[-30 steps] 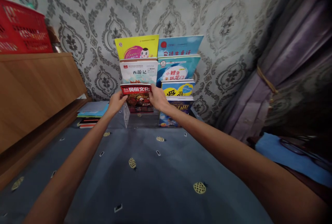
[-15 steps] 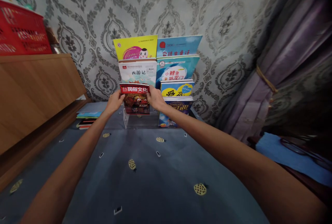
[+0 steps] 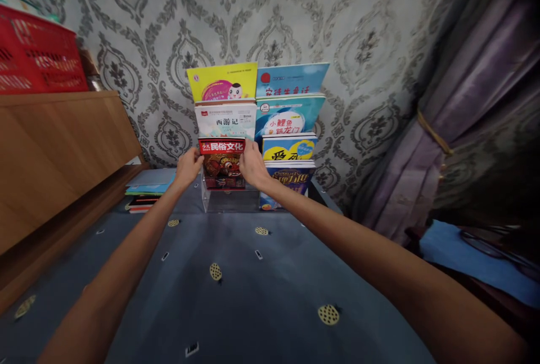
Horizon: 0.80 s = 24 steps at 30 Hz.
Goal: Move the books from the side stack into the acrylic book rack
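Left hand (image 3: 188,167) and right hand (image 3: 252,166) grip a red-topped book (image 3: 223,166) mid-frame

The left hand's fingers are clamped on the book's left edge, the right hand's on its right edge; the book stands upright just left of the frame's centre, at the front of a clear stand (image 3: 232,202) (its lower front shows bare below the cover); directly behind, higher in the frame, rise a white book (image 3: 225,121) and a yellow book (image 3: 223,78); right of these, a second column climbs from a dark-blue book (image 3: 297,178), partly behind the right forearm, through a blue-and-yellow book (image 3: 295,147) and a teal book (image 3: 291,113) to a light-blue book (image 3: 291,77); farther out, a stack of books (image 3: 147,188) lies at centre left; a red basket (image 3: 42,54) sits on a wooden cabinet (image 3: 59,156) at upper left; a purple curtain (image 3: 396,184) hangs at the right; glasses (image 3: 485,244) rest on a blue cloth (image 3: 447,248) at lower right.
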Motion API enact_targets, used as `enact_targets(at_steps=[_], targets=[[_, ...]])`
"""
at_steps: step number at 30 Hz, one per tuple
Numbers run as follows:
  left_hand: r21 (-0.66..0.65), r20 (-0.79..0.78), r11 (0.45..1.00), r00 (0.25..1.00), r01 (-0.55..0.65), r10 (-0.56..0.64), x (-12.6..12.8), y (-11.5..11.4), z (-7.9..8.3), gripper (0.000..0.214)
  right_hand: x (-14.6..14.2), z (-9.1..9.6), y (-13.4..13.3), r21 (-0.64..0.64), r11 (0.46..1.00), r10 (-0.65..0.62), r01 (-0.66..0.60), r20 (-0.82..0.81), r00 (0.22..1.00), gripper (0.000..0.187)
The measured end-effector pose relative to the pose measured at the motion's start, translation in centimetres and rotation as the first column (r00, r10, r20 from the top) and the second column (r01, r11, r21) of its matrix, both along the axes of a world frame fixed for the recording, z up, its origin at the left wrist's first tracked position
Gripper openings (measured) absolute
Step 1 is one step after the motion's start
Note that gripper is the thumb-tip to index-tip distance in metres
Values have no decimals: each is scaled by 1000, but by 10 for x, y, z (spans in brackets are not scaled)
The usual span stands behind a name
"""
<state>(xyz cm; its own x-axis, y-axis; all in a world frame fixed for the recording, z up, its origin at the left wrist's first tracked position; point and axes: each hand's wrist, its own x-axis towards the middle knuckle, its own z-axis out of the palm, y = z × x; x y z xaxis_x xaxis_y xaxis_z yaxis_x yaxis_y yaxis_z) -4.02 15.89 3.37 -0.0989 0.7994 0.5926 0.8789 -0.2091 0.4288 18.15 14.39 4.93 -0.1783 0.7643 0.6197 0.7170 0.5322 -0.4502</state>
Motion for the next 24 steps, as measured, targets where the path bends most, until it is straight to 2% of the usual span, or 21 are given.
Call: enact_targets(at_steps=[2,13,24], targets=[[13,-2,1000,1000,-12,12,1,0,0,10,-2,-5,-3,14,1000,15,-15,-20,1000,51],[29,-76,999,996,-45,48,2,-1,-2,10,-3,-18,-11,-125,992,24,-24,5,1000,39],[9,-146,998,987,-62,63,3,-1,0,11,-1,-26,-15,-188,982,14,-12,9,1000,48]])
